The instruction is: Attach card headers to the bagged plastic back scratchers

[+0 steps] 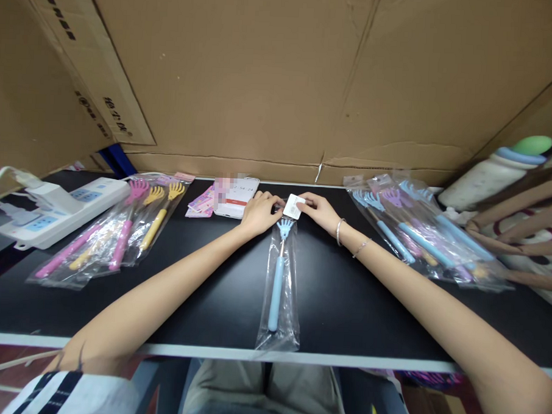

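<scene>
A blue back scratcher (277, 280) lies in a clear plastic bag (289, 317) on the black table (208, 289), its claw end pointing away from me. At the bag's far end sits a small white label (294, 206). My left hand (258, 212) pinches the bag's top beside the label, fingers closed. From the other side, my right hand (319, 210) holds the white label with its fingertips pressed together.
Bagged pink and yellow scratchers (119, 230) lie at the left, next to a white power strip (56, 212). Bagged blue and purple scratchers (416, 234) lie at the right. A phone (237, 196) and pink cards (200, 202) sit behind my left hand. Cardboard walls the back.
</scene>
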`<state>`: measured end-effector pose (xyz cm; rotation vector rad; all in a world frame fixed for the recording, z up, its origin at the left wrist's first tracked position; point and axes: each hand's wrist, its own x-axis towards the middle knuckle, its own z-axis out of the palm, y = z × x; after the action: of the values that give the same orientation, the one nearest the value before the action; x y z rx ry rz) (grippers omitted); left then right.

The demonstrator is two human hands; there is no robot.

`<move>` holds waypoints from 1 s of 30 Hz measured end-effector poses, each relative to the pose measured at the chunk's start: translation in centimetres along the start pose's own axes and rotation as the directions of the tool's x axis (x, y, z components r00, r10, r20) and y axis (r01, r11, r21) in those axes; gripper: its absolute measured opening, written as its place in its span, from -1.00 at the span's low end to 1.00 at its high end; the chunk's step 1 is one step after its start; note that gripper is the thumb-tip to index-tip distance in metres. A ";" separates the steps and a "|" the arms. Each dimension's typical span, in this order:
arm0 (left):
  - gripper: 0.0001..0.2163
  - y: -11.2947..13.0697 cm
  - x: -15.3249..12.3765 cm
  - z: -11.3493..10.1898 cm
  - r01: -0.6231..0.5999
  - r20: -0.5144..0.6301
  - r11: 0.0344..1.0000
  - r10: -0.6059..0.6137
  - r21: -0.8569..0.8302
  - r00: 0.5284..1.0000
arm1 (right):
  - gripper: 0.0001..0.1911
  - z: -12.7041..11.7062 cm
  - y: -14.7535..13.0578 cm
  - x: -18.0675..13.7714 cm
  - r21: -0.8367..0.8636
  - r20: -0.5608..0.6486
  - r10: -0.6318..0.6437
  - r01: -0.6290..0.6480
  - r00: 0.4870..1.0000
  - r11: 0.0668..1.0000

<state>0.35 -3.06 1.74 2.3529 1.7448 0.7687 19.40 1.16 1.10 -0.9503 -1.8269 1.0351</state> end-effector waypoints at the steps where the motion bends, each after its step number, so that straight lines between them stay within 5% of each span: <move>1: -0.80 0.0 0.0 0.0 -0.004 -0.005 1.000 0.004 -0.008 1.000 | -0.72 0.0 0.0 -0.1 0.004 -0.006 0.000 0.000 1.000 1.000; 13: -0.84 0.2 -0.2 -0.4 -0.112 -0.075 0.994 0.111 -0.013 0.991 | -0.74 0.2 -0.5 -0.6 -0.202 -0.113 -0.067 0.043 0.991 0.978; 21: -0.74 0.1 -0.2 -0.2 -0.191 -0.018 0.978 0.193 0.085 0.981 | -0.70 0.5 -0.7 -0.8 -0.137 -0.067 -0.046 0.036 0.997 0.990; 30: -0.88 0.4 -0.5 -0.6 -0.136 -0.085 0.991 0.135 -0.002 0.987 | -0.72 0.3 -0.7 -0.7 -0.061 -0.098 -0.040 0.034 0.994 0.998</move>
<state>0.31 -3.75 2.27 2.4897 1.6218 0.9059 19.24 0.21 1.39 -0.9818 -1.7947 0.8995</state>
